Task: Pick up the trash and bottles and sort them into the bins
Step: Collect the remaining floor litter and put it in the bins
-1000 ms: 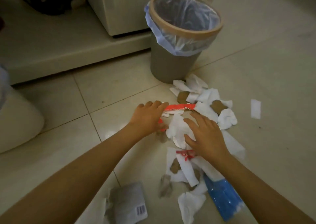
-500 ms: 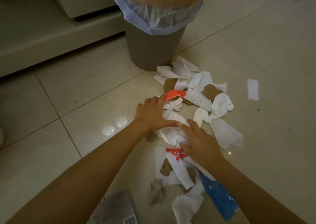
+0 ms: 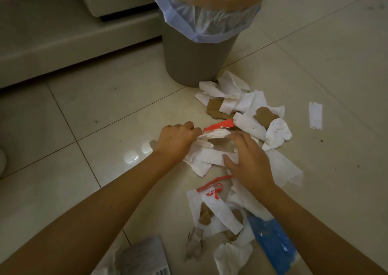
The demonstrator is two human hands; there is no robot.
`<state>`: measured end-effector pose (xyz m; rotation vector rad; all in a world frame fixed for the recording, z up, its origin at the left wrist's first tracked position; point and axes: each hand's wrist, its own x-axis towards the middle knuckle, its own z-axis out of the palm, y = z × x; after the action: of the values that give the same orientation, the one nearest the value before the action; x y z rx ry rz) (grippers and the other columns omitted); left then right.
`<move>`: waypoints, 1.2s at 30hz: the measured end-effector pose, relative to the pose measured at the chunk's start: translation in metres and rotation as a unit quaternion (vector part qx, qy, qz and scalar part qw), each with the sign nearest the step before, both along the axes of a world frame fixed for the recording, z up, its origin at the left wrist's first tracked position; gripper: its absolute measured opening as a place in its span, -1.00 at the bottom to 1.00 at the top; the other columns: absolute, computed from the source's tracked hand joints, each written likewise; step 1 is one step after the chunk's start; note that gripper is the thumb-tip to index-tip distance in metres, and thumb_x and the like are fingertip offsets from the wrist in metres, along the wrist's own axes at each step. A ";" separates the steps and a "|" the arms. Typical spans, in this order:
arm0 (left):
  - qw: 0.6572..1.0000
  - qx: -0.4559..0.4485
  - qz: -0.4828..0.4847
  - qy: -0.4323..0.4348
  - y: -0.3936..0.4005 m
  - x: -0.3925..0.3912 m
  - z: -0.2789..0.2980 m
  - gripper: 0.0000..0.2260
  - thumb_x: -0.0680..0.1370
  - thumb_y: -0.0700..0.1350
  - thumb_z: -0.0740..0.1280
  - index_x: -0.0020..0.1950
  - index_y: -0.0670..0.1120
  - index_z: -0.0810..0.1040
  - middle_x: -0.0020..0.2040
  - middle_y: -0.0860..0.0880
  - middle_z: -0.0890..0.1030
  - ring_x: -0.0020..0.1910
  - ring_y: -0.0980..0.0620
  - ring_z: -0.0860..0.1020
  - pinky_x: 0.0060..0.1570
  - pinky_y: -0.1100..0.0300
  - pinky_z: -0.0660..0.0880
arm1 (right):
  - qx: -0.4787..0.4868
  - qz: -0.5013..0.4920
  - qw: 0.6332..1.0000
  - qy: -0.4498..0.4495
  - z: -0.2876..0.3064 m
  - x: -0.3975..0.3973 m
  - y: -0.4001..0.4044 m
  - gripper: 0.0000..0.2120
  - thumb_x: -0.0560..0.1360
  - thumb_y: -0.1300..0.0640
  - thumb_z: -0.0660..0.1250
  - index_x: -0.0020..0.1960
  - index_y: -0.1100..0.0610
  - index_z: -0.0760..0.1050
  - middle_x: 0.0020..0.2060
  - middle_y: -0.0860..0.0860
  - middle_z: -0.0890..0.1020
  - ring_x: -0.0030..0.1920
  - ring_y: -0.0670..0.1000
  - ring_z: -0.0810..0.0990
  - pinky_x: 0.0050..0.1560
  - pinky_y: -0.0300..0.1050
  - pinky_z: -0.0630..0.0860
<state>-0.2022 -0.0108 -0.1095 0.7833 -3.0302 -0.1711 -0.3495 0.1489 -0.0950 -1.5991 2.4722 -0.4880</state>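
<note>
left hand (image 3: 175, 141) clenched on crumpled white tissue wad (image 3: 206, 156) | right hand (image 3: 251, 162) curled around same wad, on floor short of grey lined bin (image 3: 197, 50) | risk: loose scraps, red wrapper strip (image 3: 219, 126) slipping out during lift

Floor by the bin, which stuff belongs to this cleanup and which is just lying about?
Job:
left hand and right hand, gathering white paper scraps
red wrapper
cardboard pieces
blue plastic bag
lined trash bin

Just there:
beige furniture base
tiled floor
</note>
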 end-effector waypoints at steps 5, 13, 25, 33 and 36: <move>0.995 -0.010 -0.056 0.085 -0.006 0.020 -0.003 -0.56 0.34 -0.15 0.54 0.20 -0.03 0.58 0.06 -0.10 0.63 -0.15 -0.14 0.62 -0.32 0.07 0.56 | 0.053 0.066 0.993 -0.078 0.001 -0.003 -0.028 -0.14 0.36 -0.08 0.47 0.50 0.01 0.09 0.51 0.05 0.14 0.46 0.10 0.21 0.31 0.05 0.38; 0.962 0.184 0.173 -0.101 -0.018 0.058 0.001 0.24 0.16 0.34 0.52 0.53 0.04 -0.25 0.56 -0.08 -0.03 0.50 -0.19 0.10 0.30 -0.20 0.30 | 0.216 0.055 0.972 -0.080 -0.015 0.007 -0.044 0.02 0.28 -0.37 0.37 0.53 -0.10 -0.11 0.53 0.00 0.04 0.51 0.09 0.05 0.39 0.14 0.25; 0.988 0.078 -0.031 -0.129 -0.027 0.020 0.009 0.20 0.21 0.39 0.44 0.52 0.08 -0.32 0.55 -0.07 -0.27 0.53 -0.16 -0.22 0.44 -0.21 -0.08 | 0.098 0.103 0.989 -0.030 -0.013 0.027 -0.032 -0.23 0.40 -0.15 0.42 0.48 0.03 0.17 0.34 0.02 0.41 0.28 0.08 0.40 0.24 0.01 0.38; 0.970 0.022 -0.160 -0.180 -0.026 -0.014 0.014 -0.10 0.32 0.25 0.47 0.51 0.18 0.03 0.54 -0.01 0.13 0.50 -0.09 0.14 0.44 -0.23 0.00 | 0.084 -0.004 0.995 0.061 -0.002 -0.051 0.003 -0.12 0.26 -0.25 0.49 0.46 -0.04 0.21 0.48 0.03 0.24 0.42 0.10 0.27 0.33 0.12 0.31; 0.974 0.018 -0.158 -0.162 -0.024 -0.019 0.012 -0.39 0.47 0.10 0.39 0.46 0.17 0.22 0.44 0.01 0.34 0.39 -0.08 0.33 0.41 -0.24 -0.09 | 0.127 -0.014 0.986 0.103 0.001 -0.082 0.008 -0.08 0.24 -0.28 0.47 0.47 -0.04 0.18 0.48 0.01 0.23 0.40 0.12 0.30 0.27 0.17 0.38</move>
<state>-0.2211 -0.0347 -0.0974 0.3498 -3.4557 -0.1079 -0.4311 0.1572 -0.0944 -1.5823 2.5783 -0.0061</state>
